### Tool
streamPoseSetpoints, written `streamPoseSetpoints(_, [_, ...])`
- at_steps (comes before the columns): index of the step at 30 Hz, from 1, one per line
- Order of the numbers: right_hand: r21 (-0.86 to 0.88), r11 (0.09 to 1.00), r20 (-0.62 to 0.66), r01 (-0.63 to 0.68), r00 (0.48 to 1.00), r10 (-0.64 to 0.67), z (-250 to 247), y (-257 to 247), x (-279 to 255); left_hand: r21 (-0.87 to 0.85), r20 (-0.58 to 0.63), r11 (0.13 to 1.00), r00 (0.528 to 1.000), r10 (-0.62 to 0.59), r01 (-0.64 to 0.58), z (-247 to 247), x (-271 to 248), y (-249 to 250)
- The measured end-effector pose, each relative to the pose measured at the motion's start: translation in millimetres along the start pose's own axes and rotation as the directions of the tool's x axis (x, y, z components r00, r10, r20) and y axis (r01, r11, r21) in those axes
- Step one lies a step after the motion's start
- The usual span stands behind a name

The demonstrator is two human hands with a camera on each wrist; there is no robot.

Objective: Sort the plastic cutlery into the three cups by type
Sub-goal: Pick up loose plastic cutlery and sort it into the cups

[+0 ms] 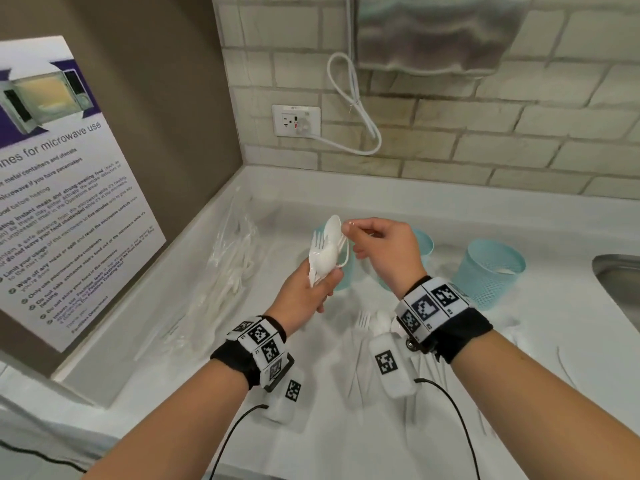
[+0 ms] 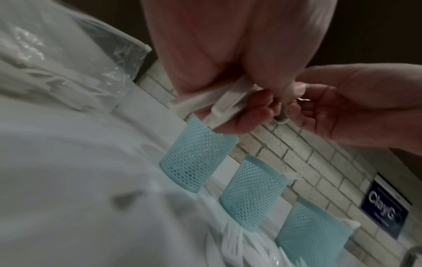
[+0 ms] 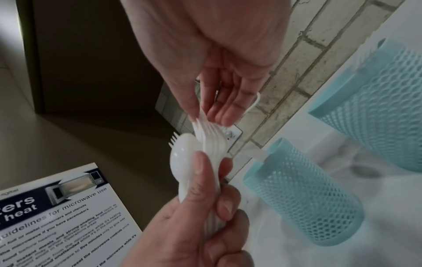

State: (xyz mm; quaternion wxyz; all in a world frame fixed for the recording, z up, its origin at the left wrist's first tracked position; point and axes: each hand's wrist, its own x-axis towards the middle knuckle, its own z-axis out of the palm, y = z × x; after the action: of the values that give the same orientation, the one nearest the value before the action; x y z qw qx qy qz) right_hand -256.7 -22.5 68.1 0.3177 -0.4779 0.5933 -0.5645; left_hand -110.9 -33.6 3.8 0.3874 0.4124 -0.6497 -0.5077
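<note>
My left hand (image 1: 323, 284) grips a bundle of white plastic cutlery (image 1: 323, 256), forks and spoons together, by the handles and holds it upright above the counter. My right hand (image 1: 348, 237) pinches the tines of a fork (image 3: 206, 124) at the top of that bundle. A spoon (image 3: 182, 153) lies at the front of the bundle under my left thumb. Three light blue mesh cups stand in a row behind the hands: left cup (image 1: 343, 277), middle cup (image 1: 425, 245), right cup (image 1: 488, 271). All three appear in the left wrist view (image 2: 196, 159), (image 2: 251, 193), (image 2: 312, 236).
Loose forks and spoons (image 1: 372, 323) lie on the white counter (image 1: 502, 358) under my wrists. A clear plastic bag of cutlery (image 1: 235, 258) lies at the left by the wall poster (image 1: 69, 188). A steel sink (image 1: 620, 289) lies at the right edge.
</note>
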Motion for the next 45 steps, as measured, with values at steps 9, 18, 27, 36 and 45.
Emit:
streamPoseSetpoints(9, [0.065,0.998,0.088,-0.028,0.996,0.022,-2,-6,16,-0.092,0.02,0.993,0.997,-0.075,0.076,-3,6,4])
streamPoseSetpoints(18, [0.145,0.96,-0.187,0.241,0.959,-0.212,-23,-50,62,-0.15,-0.114,0.988,0.991,-0.062,0.045,-21,31,12])
streamPoseSetpoints(27, [-0.198,0.958,0.003,0.208,0.977,-0.211,-7,13,67,-0.165,-0.143,0.986,0.989,-0.024,0.001,-25,50,18])
streamPoseSetpoints(36, [-0.255,0.942,0.062,0.218,0.976,-0.209,-4,14,39,-0.237,-0.059,0.971,0.998,0.012,-0.026,-7,53,27])
streamPoseSetpoints(45, [0.201,0.979,-0.075,-0.036,0.996,0.052,-15,-5,35,-0.141,-0.054,0.989,0.997,0.046,-0.053,19,49,43])
